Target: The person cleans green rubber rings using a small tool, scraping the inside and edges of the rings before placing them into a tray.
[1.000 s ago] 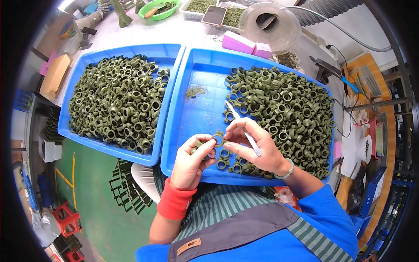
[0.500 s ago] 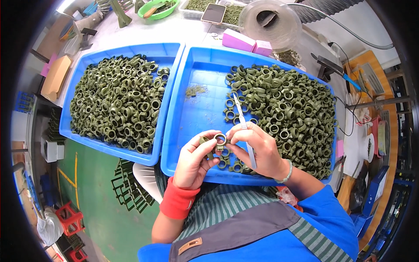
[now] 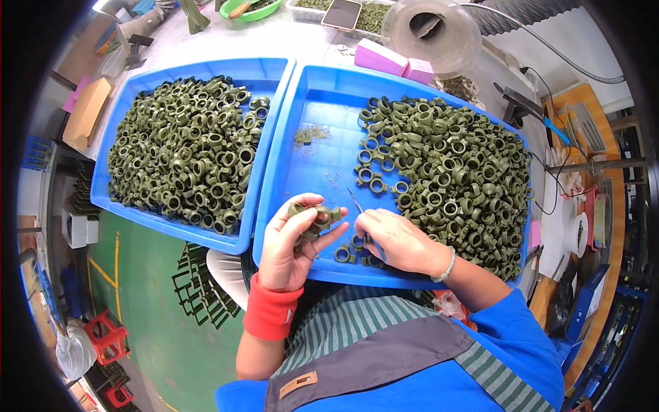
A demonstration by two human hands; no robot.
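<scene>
My left hand (image 3: 285,247), with a red wristband, is closed around several olive-green plastic rings (image 3: 322,218) above the front left of the right-hand tray. Close beside it, my right hand (image 3: 406,242) grips a slim scalpel-like knife (image 3: 355,200). The blade points away and to the left, and the handle's end shows below my fingers. A gap separates the knife from the held rings. Under my hands, loose rings (image 3: 342,254) lie in the blue tray (image 3: 283,180). A large heap of the same rings (image 3: 449,182) fills that tray's right side.
A second blue tray (image 3: 171,239) on the left holds another heap of rings. Small green scraps (image 3: 311,134) lie in the right tray. Behind stand pink boxes (image 3: 379,58), a phone (image 3: 341,14) and a green basket (image 3: 252,11). A red stool (image 3: 106,336) is on the floor.
My hands have moved apart. The ring held up between them is now among those in my left hand. My right hand has turned, and the knife sits lower, its blade tipped left.
</scene>
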